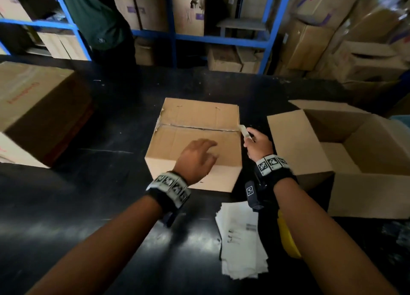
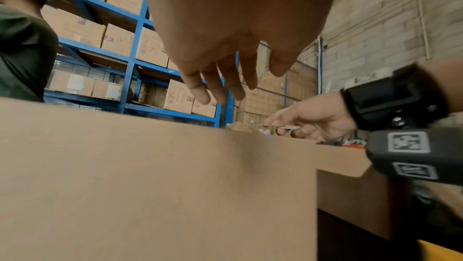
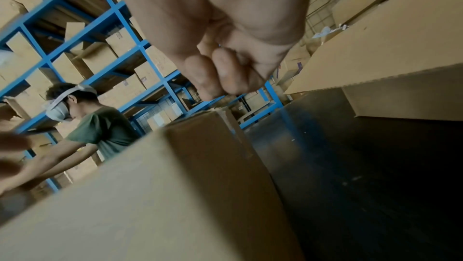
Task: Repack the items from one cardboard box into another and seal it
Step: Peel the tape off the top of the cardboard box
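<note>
A closed cardboard box [image 1: 193, 143] stands in the middle of the black table, its top flaps meeting at a rough seam. My left hand [image 1: 199, 157] hovers just over the near flap with fingers [image 2: 220, 87] relaxed and spread, holding nothing. My right hand [image 1: 258, 147] is at the box's right edge, at the end of the seam, fingers [image 3: 225, 73] curled round a pale narrow strip [image 1: 245, 133]; whether it is tape or a tool I cannot tell. An open cardboard box [image 1: 310, 148] stands to the right with flaps up; what shows of its inside is bare.
A large closed carton [image 1: 33, 108] sits at the table's left. White papers [image 1: 241, 239] and a yellow object [image 1: 287, 237] lie near the front edge under my right forearm. A person in a green shirt [image 1: 97, 17] stands behind the table before blue shelving [image 1: 221, 39] full of cartons.
</note>
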The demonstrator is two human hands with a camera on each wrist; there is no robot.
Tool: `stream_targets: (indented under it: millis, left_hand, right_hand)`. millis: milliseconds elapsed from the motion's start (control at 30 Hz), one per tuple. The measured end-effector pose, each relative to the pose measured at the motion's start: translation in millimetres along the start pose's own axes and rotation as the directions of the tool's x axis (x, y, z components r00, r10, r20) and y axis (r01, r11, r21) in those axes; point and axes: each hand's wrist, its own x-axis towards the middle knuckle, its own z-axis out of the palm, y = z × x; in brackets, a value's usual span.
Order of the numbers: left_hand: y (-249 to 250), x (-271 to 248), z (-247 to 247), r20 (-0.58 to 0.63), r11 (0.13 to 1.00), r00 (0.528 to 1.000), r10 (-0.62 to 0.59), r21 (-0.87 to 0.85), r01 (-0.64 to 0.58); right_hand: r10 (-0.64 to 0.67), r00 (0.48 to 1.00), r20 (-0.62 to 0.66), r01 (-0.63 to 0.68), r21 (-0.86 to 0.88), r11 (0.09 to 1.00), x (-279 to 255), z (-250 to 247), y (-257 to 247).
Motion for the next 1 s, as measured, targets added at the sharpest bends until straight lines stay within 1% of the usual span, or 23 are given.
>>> stream_targets:
  millis: [33, 67, 133, 200, 267, 300, 367, 433, 567, 667, 733, 833, 900, 1000]
  left_hand:
    - [3, 19, 9, 0.022, 0.997, 0.999, -0.032, 0.075, 0.031]
    - [7, 35, 18, 0.085, 0.984, 0.992, -0.097, 0.158, 0.083]
    - [12, 57, 38, 0.223, 0.936, 0.950, -0.218, 0.322, 0.140]
    - [14, 68, 53, 0.306, 0.912, 0.911, -0.278, 0.383, 0.149]
    - [12, 70, 63, 0.349, 0.898, 0.889, -0.298, 0.419, 0.136]
    - [10, 70, 66, 0.357, 0.891, 0.885, -0.298, 0.437, 0.124]
    - [5, 67, 64, 0.338, 0.863, 0.899, -0.278, 0.500, 0.078]
    - [-2, 64, 56, 0.320, 0.834, 0.919, -0.232, 0.551, 0.019]
    - [-29, 59, 31, 0.394, 0.882, 0.912, -0.112, 0.463, -0.092]
    - [-47, 53, 12, 0.434, 0.889, 0.896, -0.093, 0.441, -0.121]
    - [-50, 55, 7, 0.424, 0.887, 0.902, -0.080, 0.443, -0.129]
    - [-40, 67, 10, 0.365, 0.886, 0.930, -0.053, 0.447, -0.125]
    - [-30, 74, 18, 0.363, 0.900, 0.928, -0.087, 0.427, -0.082]
    - [-23, 75, 33, 0.429, 0.893, 0.885, -0.181, 0.448, -0.035]
  right_hand:
    - [0.014, 1.000, 0.013, -0.014, -0.014, 1.000, 10, -1, 1]
    - [0.028, 0.999, 0.029, -0.027, -0.029, 0.999, 20, -1, 1]
    - [0.055, 0.997, 0.062, -0.052, -0.049, 0.997, 34, -3, 2]
    - [0.058, 0.995, 0.085, -0.053, -0.064, 0.997, 41, -5, 0]
    - [0.041, 0.995, 0.095, -0.033, -0.087, 0.996, 47, -8, -1]
    - [0.038, 0.994, 0.098, -0.028, -0.097, 0.995, 49, -9, -1]
    - [0.034, 0.995, 0.097, -0.023, -0.113, 0.993, 53, -10, -1]
    - [0.028, 0.996, 0.088, -0.017, -0.119, 0.993, 55, -9, 0]
    - [-0.001, 0.993, 0.114, 0.013, -0.106, 0.994, 49, -4, -2]
    - [-0.028, 0.992, 0.125, 0.038, -0.075, 0.996, 43, 0, -4]
    - [-0.035, 0.993, 0.111, 0.043, -0.066, 0.997, 39, 3, -4]
    - [-0.047, 0.995, 0.086, 0.052, -0.063, 0.997, 35, 6, -5]
    - [-0.058, 0.994, 0.094, 0.065, -0.074, 0.995, 34, 7, -7]
    - [-0.073, 0.992, 0.106, 0.086, -0.114, 0.990, 33, 8, -11]
